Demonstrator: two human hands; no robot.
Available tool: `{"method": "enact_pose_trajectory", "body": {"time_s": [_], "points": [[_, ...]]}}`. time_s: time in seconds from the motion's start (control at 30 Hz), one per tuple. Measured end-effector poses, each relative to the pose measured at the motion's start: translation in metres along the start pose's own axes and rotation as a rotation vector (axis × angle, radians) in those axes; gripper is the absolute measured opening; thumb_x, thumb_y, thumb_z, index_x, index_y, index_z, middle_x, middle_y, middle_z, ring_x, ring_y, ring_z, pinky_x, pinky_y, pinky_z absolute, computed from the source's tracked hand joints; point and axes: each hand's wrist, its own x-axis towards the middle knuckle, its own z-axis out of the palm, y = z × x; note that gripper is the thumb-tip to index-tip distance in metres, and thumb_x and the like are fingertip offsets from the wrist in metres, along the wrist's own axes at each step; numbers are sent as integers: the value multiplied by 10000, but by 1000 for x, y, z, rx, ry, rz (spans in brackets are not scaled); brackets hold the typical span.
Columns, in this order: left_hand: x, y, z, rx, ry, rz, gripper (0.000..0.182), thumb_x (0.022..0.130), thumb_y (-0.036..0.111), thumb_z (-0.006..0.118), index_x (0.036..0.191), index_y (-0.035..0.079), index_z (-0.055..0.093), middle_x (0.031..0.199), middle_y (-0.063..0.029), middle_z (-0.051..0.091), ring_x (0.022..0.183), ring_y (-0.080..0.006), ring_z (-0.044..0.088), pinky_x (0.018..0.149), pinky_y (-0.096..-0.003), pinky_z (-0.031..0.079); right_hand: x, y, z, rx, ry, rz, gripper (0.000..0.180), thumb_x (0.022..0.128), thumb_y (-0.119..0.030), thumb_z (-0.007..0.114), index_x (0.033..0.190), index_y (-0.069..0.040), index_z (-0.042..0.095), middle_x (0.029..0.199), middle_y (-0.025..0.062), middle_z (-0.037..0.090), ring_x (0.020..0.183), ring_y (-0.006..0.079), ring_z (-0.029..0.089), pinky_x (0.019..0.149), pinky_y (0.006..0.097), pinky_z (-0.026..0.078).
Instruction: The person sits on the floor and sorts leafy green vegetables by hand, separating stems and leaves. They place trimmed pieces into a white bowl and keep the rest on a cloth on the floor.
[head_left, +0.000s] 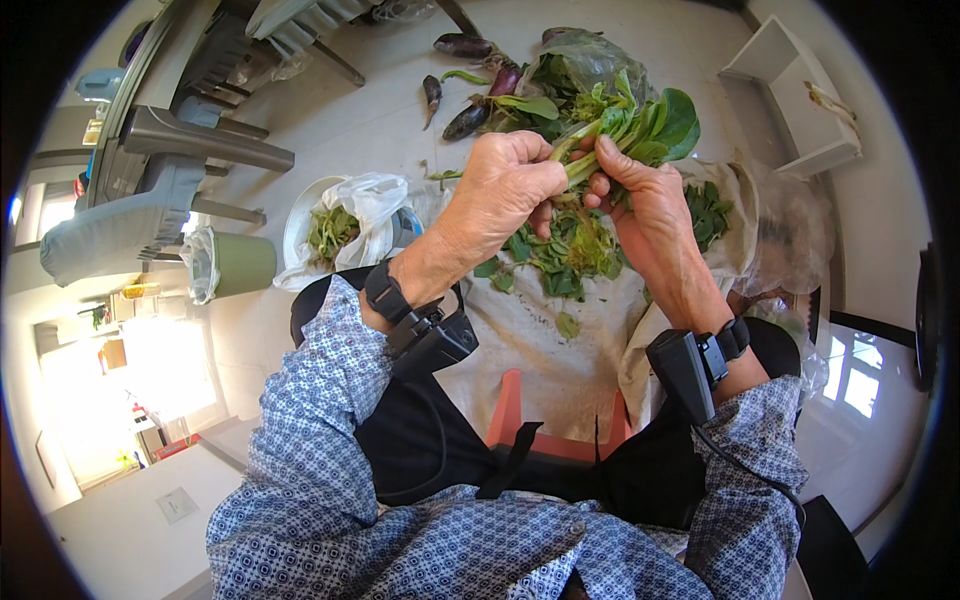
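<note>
Between my two hands is a bunch of leafy greens, its pale stems crossing from hand to hand. My left hand grips the stem end. My right hand is closed around the bunch nearer the leaves, with the thumb on top. Below them, loose green leaves lie on a pale woven sheet. Behind the bunch rests a clear plastic bag with more greens in it. Several dark purple eggplants lie on the floor to its left.
On the left, a white plastic bag with plant pieces sits in a round basin, near a lined green bin. Chairs stand farther left. A white open box is at the right wall. A pink stool is under me.
</note>
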Motion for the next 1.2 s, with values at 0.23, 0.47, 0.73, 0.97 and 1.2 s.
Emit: {"method": "enact_pose_trajectory", "body": {"time_s": [0.23, 0.47, 0.73, 0.97, 1.2], "points": [[3, -4, 4, -108, 106, 6, 79, 748, 37, 561, 751, -41, 577, 605, -30, 534, 418, -86, 469, 361, -236, 398, 2, 3, -2, 66, -13, 30, 169, 885, -142, 644, 960, 8, 663, 780, 33, 644, 608, 82, 537, 573, 250, 500], [7, -3, 4, -287, 121, -18, 52, 716, 3, 563, 667, -10, 554, 575, -30, 502, 390, -100, 424, 348, -253, 369, 1, 3, -1, 174, 15, 60, 163, 904, -143, 621, 986, -3, 640, 833, 39, 633, 622, 89, 516, 593, 267, 483], [11, -2, -2, -446, -82, -119, 28, 712, -22, 541, 723, -19, 567, 590, -59, 507, 398, -104, 396, 354, -268, 359, -5, -7, 2, 252, 4, 163, 173, 932, -174, 588, 991, -12, 608, 837, 17, 603, 588, 54, 457, 511, 203, 411], [9, 2, -5, -452, -205, -151, 115, 685, 1, 549, 782, -43, 592, 630, -78, 536, 397, -94, 368, 342, -257, 346, -7, -9, 2, 226, -71, 192, 182, 933, -170, 582, 1001, -2, 592, 836, 26, 609, 569, 49, 447, 504, 208, 393], [6, 4, -7, -413, -218, -119, 134, 668, 26, 553, 779, -42, 584, 633, -84, 542, 401, -93, 372, 343, -255, 343, -12, -6, 2, 274, -132, 181, 189, 933, -178, 583, 998, -1, 586, 832, 42, 616, 545, 50, 438, 493, 215, 380]]}}
